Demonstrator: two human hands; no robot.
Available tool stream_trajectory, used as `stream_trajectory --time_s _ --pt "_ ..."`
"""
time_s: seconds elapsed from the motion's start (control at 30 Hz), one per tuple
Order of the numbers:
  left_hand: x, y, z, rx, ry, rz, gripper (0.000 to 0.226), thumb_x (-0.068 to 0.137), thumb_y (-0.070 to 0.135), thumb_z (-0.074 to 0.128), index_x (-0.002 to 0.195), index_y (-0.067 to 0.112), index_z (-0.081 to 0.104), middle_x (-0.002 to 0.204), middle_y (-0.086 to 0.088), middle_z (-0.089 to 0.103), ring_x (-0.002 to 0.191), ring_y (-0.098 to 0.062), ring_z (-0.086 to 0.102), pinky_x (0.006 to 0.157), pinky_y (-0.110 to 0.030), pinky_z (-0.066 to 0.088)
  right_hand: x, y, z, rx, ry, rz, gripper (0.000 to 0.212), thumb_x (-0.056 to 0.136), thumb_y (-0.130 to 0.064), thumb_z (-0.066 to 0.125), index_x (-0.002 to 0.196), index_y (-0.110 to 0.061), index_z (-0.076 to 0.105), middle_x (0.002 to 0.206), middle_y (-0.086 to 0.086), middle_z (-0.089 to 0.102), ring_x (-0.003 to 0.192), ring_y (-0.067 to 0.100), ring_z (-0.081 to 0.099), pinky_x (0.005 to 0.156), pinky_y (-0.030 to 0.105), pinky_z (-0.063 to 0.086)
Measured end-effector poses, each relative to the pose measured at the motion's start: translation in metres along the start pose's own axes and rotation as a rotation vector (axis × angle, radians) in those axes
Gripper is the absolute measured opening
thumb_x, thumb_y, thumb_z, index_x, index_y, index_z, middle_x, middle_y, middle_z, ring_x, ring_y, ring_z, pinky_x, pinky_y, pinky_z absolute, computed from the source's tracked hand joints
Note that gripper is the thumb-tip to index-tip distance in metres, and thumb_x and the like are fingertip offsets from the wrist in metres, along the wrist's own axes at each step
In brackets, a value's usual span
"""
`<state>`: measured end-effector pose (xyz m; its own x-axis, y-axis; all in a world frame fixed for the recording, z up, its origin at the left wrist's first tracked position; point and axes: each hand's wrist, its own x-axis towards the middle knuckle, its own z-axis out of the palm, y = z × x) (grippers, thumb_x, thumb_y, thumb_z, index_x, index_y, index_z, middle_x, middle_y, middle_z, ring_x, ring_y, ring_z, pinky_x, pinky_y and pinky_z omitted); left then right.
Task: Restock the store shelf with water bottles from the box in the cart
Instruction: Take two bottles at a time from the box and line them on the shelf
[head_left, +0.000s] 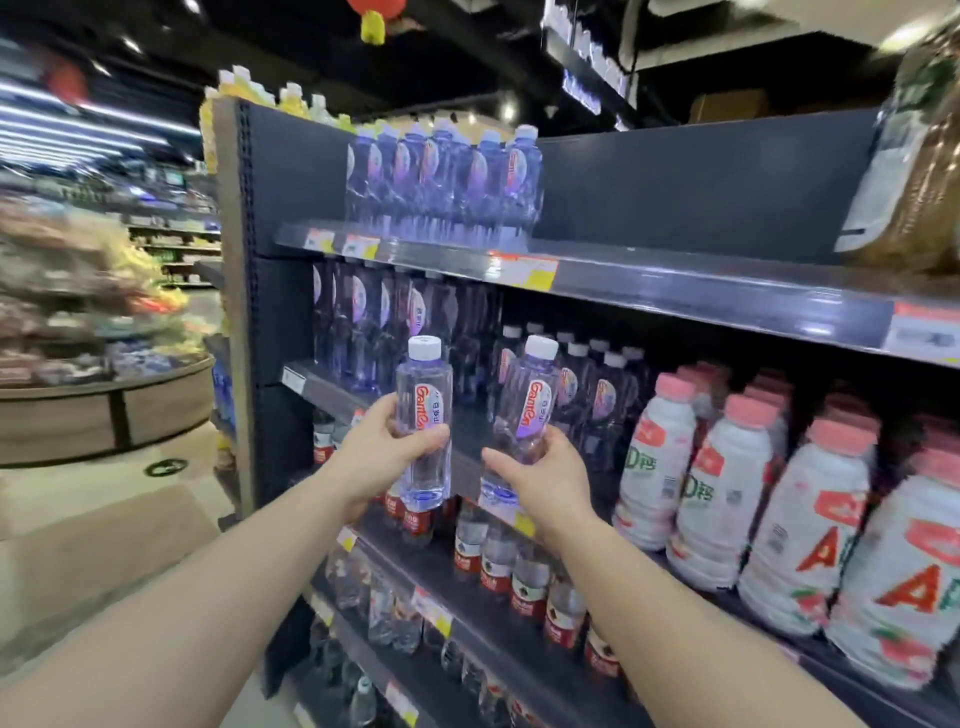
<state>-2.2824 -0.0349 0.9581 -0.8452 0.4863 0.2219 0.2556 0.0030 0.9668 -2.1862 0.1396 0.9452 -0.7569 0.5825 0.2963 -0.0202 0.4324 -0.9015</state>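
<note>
At the far left, blurred, a round display stand (104, 410) heaped with packaged goods sits beyond the end panel of the dark store shelf (675, 291). The left hand (387, 457) reaches up and forward on an outstretched bare forearm, its fingers and thumb clamped around the lower half of a clear water bottle (423, 423) held upright, white cap on top, with a red and white label reading "Ganten" running vertically. Just beside it, the right hand (540, 478) rises on its own extended forearm, wrapped around the base of a second water bottle (524, 415) that tilts slightly to the right, carrying the same "Ganten" label and a white cap. Both bottles are held in front of the middle tier, near the front edge where a row of matching clear bottles (597, 395) already stands. On the tier above, more of the same clear bottles (441, 182) are lined up behind yellow and orange price tags (522, 270), whose print is too blurred to read. Below the hands, small bottles with dark red labels (498, 566) fill a lower tier. To the right stand white drink bottles with pink caps (722, 493), showing a green "D" and large red "A" lettering.
</note>
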Motion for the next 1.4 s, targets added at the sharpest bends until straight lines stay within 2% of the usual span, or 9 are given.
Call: stream_trajectory --time_s 0.17,0.27,0.37,0.53,0.73,0.9,1.1,1.27,1.4 --pt "0.048 -0.006 0.000 0.005 0.021 0.068 0.030 0.087 0.021 0.073 0.094 0.040 0.051 0.100 0.011 0.066 0.093 -0.003 0.063 0.091 -0.030 0.051 0.045 0.012 0.019 -0.063 0.060 0.025 0.057 0.071 -0.044 0.080 0.118 -0.023 0.056 0.110 -0.008 0.064 0.101 0.016 0.061 0.084 0.031 0.049" --pt "0.082 -0.018 -0.008 -0.002 0.005 0.081 0.032 0.081 0.033 0.078 0.102 0.040 0.055 0.104 0.008 0.070 0.098 -0.007 0.065 0.095 -0.032 0.051 0.069 0.020 0.036 -0.143 0.133 0.068 0.058 0.068 -0.049 0.079 0.115 -0.026 0.056 0.103 -0.013 0.064 0.098 0.015 0.062 0.084 0.034 0.052" --pt "0.123 -0.032 -0.024 0.004 -0.044 0.091 0.069 0.057 0.063 0.082 0.117 0.036 0.059 0.112 0.003 0.072 0.108 -0.017 0.066 0.101 -0.046 0.049 0.092 0.028 0.059 -0.223 0.203 0.106 0.048 0.071 -0.044 0.080 0.108 -0.026 0.055 0.089 -0.018 0.059 0.088 0.014 0.061 0.077 0.031 0.050" --pt "0.187 -0.050 -0.055 0.029 -0.180 0.120 0.094 0.049 0.072 0.081 0.128 0.029 0.054 0.120 0.005 0.069 0.114 -0.017 0.062 0.104 -0.048 0.047 0.128 0.039 0.099 -0.287 0.268 0.214 0.064 0.066 -0.052 0.080 0.116 -0.023 0.052 0.107 -0.006 0.067 0.097 0.018 0.065 0.080 0.033 0.053" --pt "0.235 -0.065 -0.073 -0.029 -0.369 0.148 0.069 0.068 0.048 0.083 0.127 0.024 0.055 0.116 0.009 0.070 0.108 -0.010 0.066 0.105 -0.044 0.047 0.139 0.037 0.114 -0.305 0.168 0.286 0.058 0.069 -0.026 0.084 0.117 -0.021 0.052 0.113 -0.003 0.063 0.103 0.017 0.062 0.087 0.026 0.048" --pt "0.252 -0.082 -0.079 -0.030 -0.467 0.149 0.115 0.042 0.075 0.082 0.139 0.026 0.045 0.133 0.007 0.062 0.123 -0.015 0.058 0.108 -0.045 0.044 0.142 0.031 0.125 -0.351 0.255 0.287 0.048 0.067 -0.023 0.086 0.105 -0.022 0.057 0.103 -0.005 0.067 0.095 0.013 0.063 0.085 0.027 0.049" --pt "0.265 -0.088 -0.078 -0.112 -0.507 0.129 0.109 0.045 0.073 0.083 0.138 0.029 0.046 0.129 0.005 0.065 0.122 -0.018 0.059 0.107 -0.047 0.045 0.167 0.020 0.154 -0.548 0.364 0.406 0.080 0.071 -0.044 0.082 0.128 -0.010 0.038 0.129 0.007 0.056 0.115 0.026 0.058 0.082 0.033 0.045" --pt "0.266 -0.090 -0.082 -0.119 -0.525 0.141 0.090 0.047 0.073 0.081 0.124 0.034 0.055 0.117 0.010 0.071 0.116 -0.016 0.063 0.104 -0.047 0.047 0.179 0.029 0.162 -0.572 0.425 0.433 0.074 0.070 -0.047 0.081 0.118 -0.011 0.038 0.125 0.009 0.056 0.111 0.029 0.058 0.078 0.035 0.045" --pt "0.267 -0.094 -0.087 -0.123 -0.506 0.120 0.068 0.066 0.049 0.083 0.125 0.030 0.055 0.114 0.009 0.072 0.111 -0.015 0.064 0.104 -0.046 0.047 0.184 0.035 0.157 -0.532 0.415 0.433 0.071 0.070 -0.042 0.082 0.119 -0.010 0.042 0.125 0.011 0.056 0.112 0.031 0.057 0.089 0.039 0.048"
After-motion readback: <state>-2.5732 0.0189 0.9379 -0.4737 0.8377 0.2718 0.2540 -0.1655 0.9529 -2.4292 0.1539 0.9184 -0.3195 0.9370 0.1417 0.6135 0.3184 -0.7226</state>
